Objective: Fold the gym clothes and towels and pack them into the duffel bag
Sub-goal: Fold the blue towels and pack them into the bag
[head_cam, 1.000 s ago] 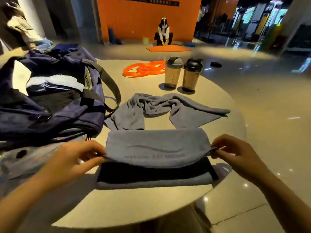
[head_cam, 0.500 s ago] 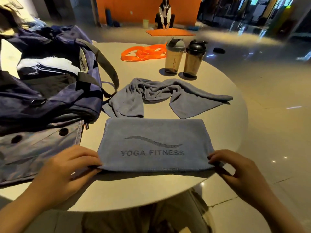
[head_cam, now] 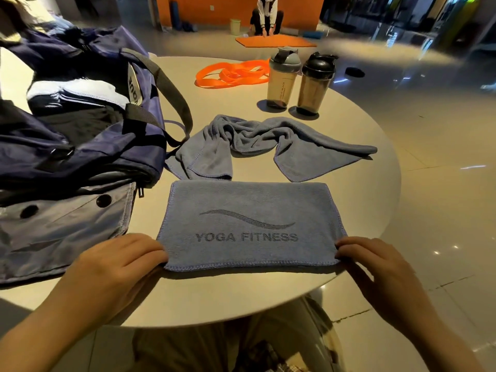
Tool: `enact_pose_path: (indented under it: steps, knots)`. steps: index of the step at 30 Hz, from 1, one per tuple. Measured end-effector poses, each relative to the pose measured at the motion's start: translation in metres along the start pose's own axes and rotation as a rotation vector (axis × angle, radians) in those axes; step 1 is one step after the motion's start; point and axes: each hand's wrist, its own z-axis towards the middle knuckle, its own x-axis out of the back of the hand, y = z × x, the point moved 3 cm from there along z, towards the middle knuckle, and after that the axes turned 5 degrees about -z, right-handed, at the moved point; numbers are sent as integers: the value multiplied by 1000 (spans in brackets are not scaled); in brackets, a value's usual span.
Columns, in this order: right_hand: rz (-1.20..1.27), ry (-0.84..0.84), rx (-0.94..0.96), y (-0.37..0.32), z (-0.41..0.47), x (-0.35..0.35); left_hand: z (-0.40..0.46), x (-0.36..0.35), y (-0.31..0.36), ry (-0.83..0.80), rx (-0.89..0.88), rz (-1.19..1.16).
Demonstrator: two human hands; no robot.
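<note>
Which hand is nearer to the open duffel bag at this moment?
Left. The left hand grips the folded towel's near-left corner, right beside the duffel bag. The right hand holds the towel's opposite corner, a full towel's width farther away.

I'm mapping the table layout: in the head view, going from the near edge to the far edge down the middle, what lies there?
folded towel held by the left hand and right hand → crumpled towel → two shaker bottles → orange bands.
</note>
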Motion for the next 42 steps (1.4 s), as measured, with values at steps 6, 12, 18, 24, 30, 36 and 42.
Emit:
enact_pose_path:
  steps: [6, 12, 18, 24, 30, 36, 42]
  knots:
    - [628, 127, -344, 4, 25, 19, 23, 26, -7, 227, 440, -650]
    - [770, 245, -309, 6, 61, 64, 53, 56, -5, 386, 552, -795]
    - [775, 335, -292, 2, 84, 123, 75, 114, 6, 533, 546, -940]
    - [748, 177, -495, 16, 118, 78, 79, 90, -17, 359, 640, -778]
    - [326, -165, -602, 17, 130, -31, 52, -3, -23, 10, 719, -182]
    - [140, -229, -227, -57, 122, -43, 65, -27, 23, -367, 389, -235]
    - [9, -559, -79, -72, 95, -65, 46, -31, 22, -537, 369, -78]
